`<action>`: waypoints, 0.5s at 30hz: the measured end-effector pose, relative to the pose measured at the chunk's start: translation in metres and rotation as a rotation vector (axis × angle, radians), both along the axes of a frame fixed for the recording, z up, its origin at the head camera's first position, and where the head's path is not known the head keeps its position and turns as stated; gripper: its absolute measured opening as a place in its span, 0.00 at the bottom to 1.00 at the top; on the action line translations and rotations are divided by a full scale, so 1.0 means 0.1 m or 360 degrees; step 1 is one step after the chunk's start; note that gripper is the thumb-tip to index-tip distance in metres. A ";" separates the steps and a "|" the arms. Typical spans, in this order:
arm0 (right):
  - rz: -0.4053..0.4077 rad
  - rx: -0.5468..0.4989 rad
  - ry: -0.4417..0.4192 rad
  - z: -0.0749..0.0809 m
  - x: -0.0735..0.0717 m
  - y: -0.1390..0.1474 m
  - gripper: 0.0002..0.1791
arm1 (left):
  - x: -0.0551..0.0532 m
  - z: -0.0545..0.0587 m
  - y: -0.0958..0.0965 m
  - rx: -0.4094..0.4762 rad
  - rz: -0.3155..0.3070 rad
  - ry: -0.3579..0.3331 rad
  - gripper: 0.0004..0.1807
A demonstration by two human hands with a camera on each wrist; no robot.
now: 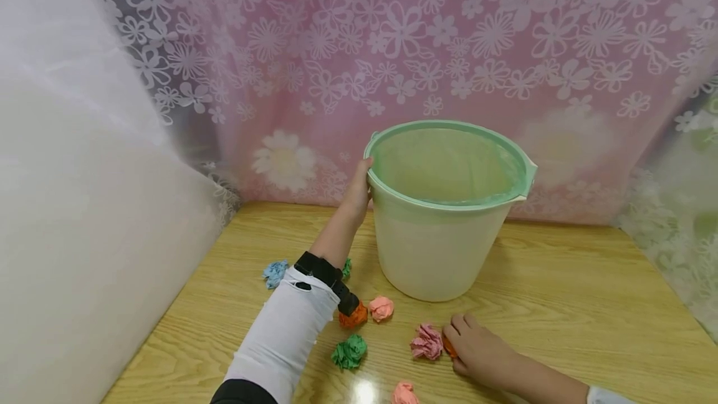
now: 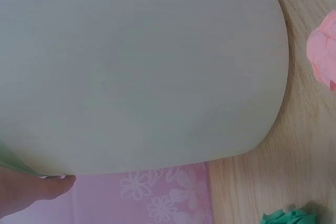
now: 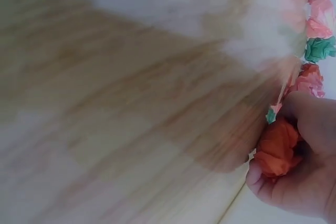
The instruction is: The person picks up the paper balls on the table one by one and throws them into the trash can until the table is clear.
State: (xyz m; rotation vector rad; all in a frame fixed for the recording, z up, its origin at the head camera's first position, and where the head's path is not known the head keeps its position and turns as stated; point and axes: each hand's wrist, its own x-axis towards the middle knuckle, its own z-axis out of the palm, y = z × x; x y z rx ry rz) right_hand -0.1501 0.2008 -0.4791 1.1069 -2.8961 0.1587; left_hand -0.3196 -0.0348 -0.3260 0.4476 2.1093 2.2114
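A pale bucket (image 1: pixel 434 248) with a green rim stands upright on the wooden table. At its left side, my left hand (image 1: pixel 358 191) holds the rim, thumb up at the edge; the left wrist view shows fingers by the rim and the bucket wall filling most of the picture. My right hand (image 1: pixel 479 353) is low over the table, right of the bucket's base. Its fingers curl round an orange crumpled paper ball (image 3: pixel 278 149), mostly hidden in the head view. Just left of that hand lies a dusty-pink paper ball (image 1: pixel 427 341).
More crumpled paper lies left of and before the bucket: blue (image 1: pixel 275 274), orange (image 1: pixel 353 315), light pink (image 1: pixel 382 308), green (image 1: pixel 349 351) and another pink ball (image 1: pixel 405 393) near the front. A second green ball (image 1: pixel 346 268) is partly behind the left forearm. A flowered pink curtain (image 1: pixel 348 80) hangs behind.
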 end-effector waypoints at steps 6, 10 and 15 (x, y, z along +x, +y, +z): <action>-0.0078 0.0053 -0.0253 0.05 0.00 0.06 0.11 | 0.00 0.01 -0.02 0.0003 -0.0020 -0.0005 0.35; -0.0179 0.0032 -0.0512 0.16 0.00 0.10 0.08 | -0.01 0.01 -0.03 0.0012 -0.0053 -0.0011 0.34; -0.0215 -0.0002 -0.0581 0.29 -0.03 0.16 0.07 | -0.02 0.01 -0.04 -0.0009 -0.0069 -0.0017 0.34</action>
